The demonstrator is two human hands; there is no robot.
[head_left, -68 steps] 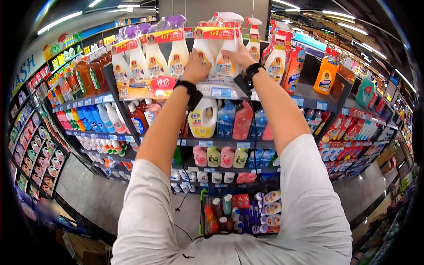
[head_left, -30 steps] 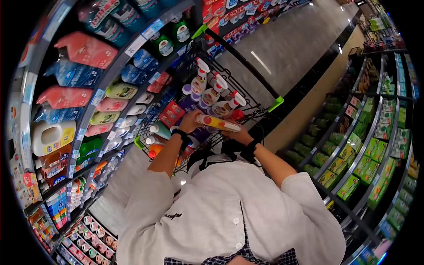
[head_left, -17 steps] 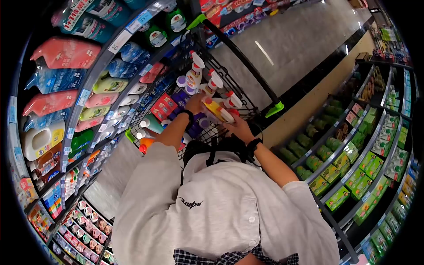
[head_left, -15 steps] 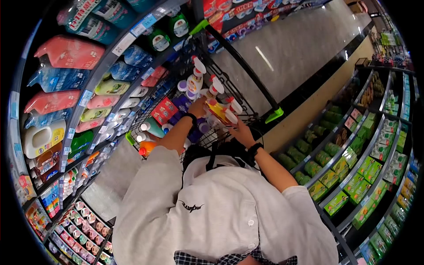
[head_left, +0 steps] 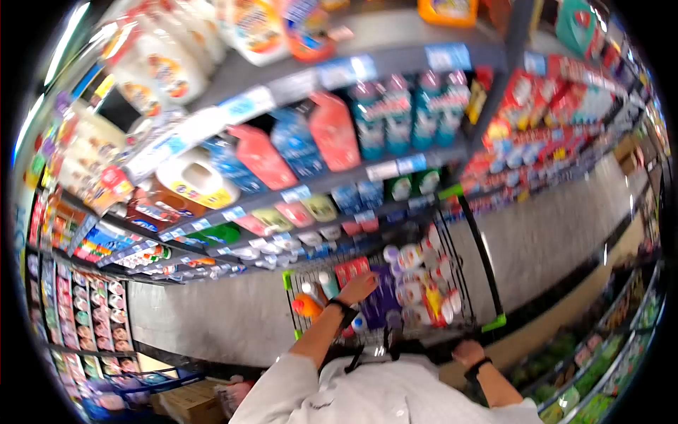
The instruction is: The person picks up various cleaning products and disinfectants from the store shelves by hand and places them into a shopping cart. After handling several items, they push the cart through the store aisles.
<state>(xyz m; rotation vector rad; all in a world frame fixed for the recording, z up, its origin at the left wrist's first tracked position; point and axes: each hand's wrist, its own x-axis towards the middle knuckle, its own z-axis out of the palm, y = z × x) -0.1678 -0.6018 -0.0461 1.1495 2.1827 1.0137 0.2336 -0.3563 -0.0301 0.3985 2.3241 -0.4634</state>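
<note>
My left hand (head_left: 359, 287) is over the shopping cart (head_left: 462, 283), close to a red box (head_left: 352, 268) and dark purple packs (head_left: 382, 297); its fingers are blurred. To the right, outside the cart's basket, my right hand (head_left: 469, 352) hangs with its fingers curled and blurred. White bottles with purple caps (head_left: 409, 258) and a yellow-labelled pack (head_left: 433, 298) lie at the cart's right side. An orange bottle (head_left: 306, 305) stands at its left side.
Shelves of cleaning bottles (head_left: 332, 131) stretch across the front. Lower shelves with green packs (head_left: 558, 364) stand at the right. Grey floor (head_left: 191, 318) shows left of the cart, and a cardboard box (head_left: 189, 403) sits at the lower left.
The view has turned toward the shelves. Both hands have come away from the yellow-labelled pack, which now lies in the cart. My right hand has moved outside the basket.
</note>
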